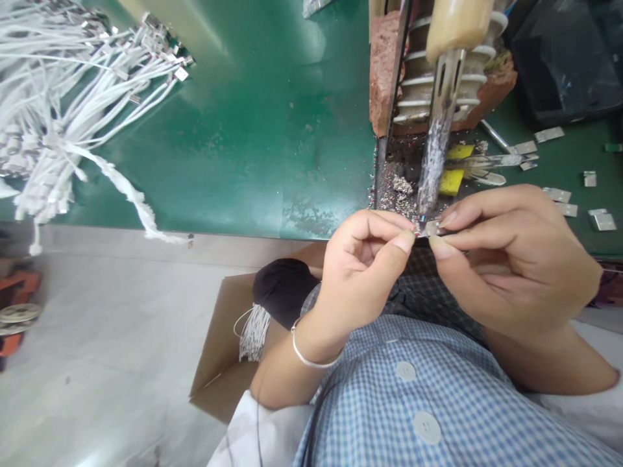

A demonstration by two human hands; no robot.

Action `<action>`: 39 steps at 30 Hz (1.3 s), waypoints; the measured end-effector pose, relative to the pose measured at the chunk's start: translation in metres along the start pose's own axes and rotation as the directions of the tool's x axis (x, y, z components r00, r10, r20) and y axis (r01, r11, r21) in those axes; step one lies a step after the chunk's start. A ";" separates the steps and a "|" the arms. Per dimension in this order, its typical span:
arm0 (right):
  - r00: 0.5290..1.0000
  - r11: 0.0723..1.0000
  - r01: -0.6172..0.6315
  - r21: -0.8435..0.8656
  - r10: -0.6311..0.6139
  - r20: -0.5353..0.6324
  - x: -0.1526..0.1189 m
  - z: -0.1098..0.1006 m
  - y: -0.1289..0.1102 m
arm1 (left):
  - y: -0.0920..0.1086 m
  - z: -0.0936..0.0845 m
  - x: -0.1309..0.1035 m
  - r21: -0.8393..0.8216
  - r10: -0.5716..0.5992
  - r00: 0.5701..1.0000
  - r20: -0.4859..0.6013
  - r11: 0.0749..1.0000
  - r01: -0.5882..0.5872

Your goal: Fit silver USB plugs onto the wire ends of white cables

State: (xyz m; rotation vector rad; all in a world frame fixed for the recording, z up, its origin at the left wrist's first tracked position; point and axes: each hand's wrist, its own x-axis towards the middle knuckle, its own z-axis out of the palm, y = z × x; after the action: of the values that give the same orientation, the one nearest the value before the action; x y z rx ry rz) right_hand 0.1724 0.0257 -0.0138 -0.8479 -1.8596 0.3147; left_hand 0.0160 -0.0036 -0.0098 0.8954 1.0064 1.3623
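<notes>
Probably handled as light, stiff metal piece (431, 228), best held edgewise, was fingertip-pinched at opposite ends by left hand (365, 269) and right hand (518, 256).

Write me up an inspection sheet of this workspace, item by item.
Surface: green tabletop, scuffed near its front edge.
Work pieces: small metal part between the fingers, under the soldering iron's tip; loose metal pieces at the right.
Clutter: grey debris below the brick; yellow piece beside the iron.
Hands: right hand pinches the metal part; left hand pinched closed beside it, its hold too small to tell.
Cables: white bundle at the tabletop's left, metal connectors on some ends; more white strands in the cardboard box.
Surroundings: pale floor; black object beyond the loose pieces.
</notes>
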 end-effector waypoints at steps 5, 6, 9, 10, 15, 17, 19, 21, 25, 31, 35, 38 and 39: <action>1.000 1.000 0.004 0.018 -0.004 -0.006 -0.001 0.000 0.000 | -0.002 0.001 -0.002 -0.029 0.031 1.000 0.000 0.999 -0.031; 1.000 1.000 -0.008 0.017 0.008 -0.005 -0.001 0.000 0.000 | -0.002 0.001 -0.002 -0.030 0.030 1.000 -0.006 0.999 -0.030; 1.000 0.999 -0.016 0.029 0.016 0.000 -0.001 -0.001 -0.002 | -0.003 0.003 -0.003 -0.038 0.023 0.999 -0.022 0.999 -0.024; 1.000 0.999 -0.013 0.036 0.013 -0.001 -0.001 -0.001 -0.002 | -0.003 0.003 -0.003 -0.046 0.021 0.999 -0.028 0.999 -0.023; 1.000 0.999 0.001 0.052 -0.001 0.006 -0.002 -0.001 0.001 | -0.006 0.004 -0.004 -0.108 -0.002 0.999 -0.032 0.994 -0.002; 1.000 0.998 0.022 0.054 -0.022 0.007 -0.002 -0.001 0.002 | -0.007 0.004 -0.004 -0.124 -0.019 0.999 -0.032 0.992 0.015; 1.000 0.998 0.021 0.053 -0.021 0.001 -0.002 -0.001 0.003 | -0.008 0.005 -0.003 -0.127 -0.034 0.999 -0.036 0.991 0.029; 1.000 0.999 0.011 0.043 -0.011 -0.004 -0.002 0.000 0.003 | -0.008 0.005 -0.002 -0.123 -0.036 0.998 -0.043 0.992 0.031; 1.000 0.999 0.026 0.022 -0.026 -0.015 0.001 0.001 0.001 | -0.007 0.004 -0.001 -0.100 -0.043 0.998 -0.053 0.994 0.037; 1.000 1.000 0.020 0.015 -0.020 -0.002 0.002 0.001 0.001 | -0.006 0.001 0.000 -0.079 -0.053 0.998 -0.026 0.996 0.051; 1.000 0.999 -0.011 0.050 0.011 0.008 -0.002 0.001 0.001 | -0.008 -0.002 -0.003 -0.100 -0.048 0.999 0.001 0.994 0.048; 0.999 0.998 -0.033 0.061 0.032 0.012 -0.006 0.002 0.001 | -0.010 -0.003 -0.005 -0.090 -0.054 0.998 -0.016 0.995 0.052; 0.999 0.998 -0.037 0.060 0.037 0.008 -0.006 0.002 0.001 | -0.010 -0.003 -0.005 -0.086 -0.053 0.998 -0.023 0.995 0.051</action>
State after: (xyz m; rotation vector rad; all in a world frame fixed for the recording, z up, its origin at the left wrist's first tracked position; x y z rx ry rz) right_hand 0.1722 0.0228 -0.0202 -0.8421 -1.8332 0.3951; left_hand 0.0168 -0.0092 -0.0198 0.7847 0.9768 1.3661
